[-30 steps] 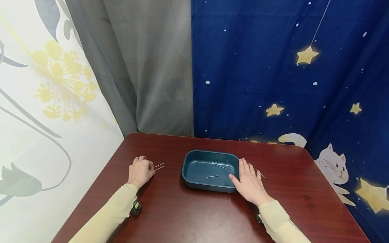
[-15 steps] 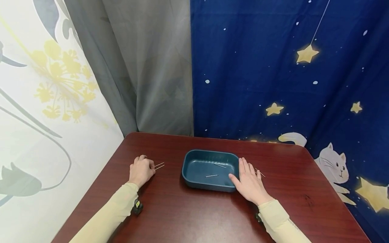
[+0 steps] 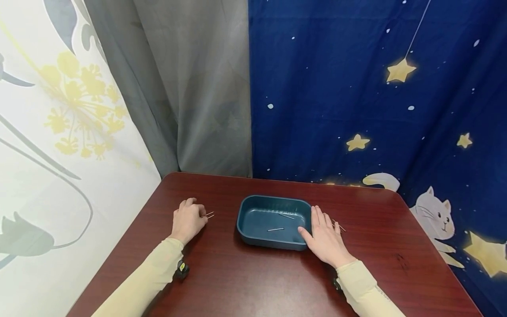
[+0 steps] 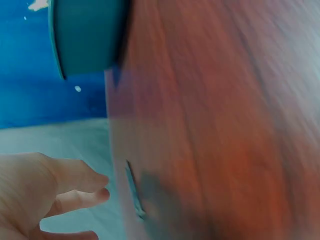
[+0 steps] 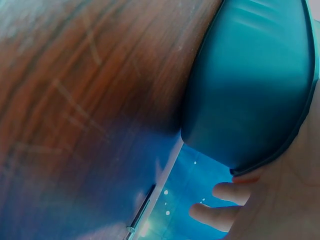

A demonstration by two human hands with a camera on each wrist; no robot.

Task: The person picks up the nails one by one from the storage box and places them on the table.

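Note:
My left hand [image 3: 188,220] hovers at the left of the table, over two thin metal nails [image 3: 211,216] that are partly hidden by it. In the left wrist view its bent fingers [image 4: 82,175] are apart from a nail [image 4: 133,190] lying on the wood. A dark teal tray [image 3: 259,219] sits mid-table, with two nails inside, one near the front [image 3: 276,229] and one further back [image 3: 287,216]. With straight fingers, my right hand [image 3: 328,242] rests on the tray's right rim. Just beyond it lie more nails [image 3: 340,226], partly covered.
The dark red wooden table [image 3: 253,281] has rounded far corners. Behind it hang a grey curtain [image 3: 210,88] and a blue star-patterned curtain [image 3: 325,88]. A white patterned cloth [image 3: 39,185] borders the left side.
My left hand has shifted slightly right and away from me, covering more of the two nails, which stay in place. My right hand and the tray have not moved.

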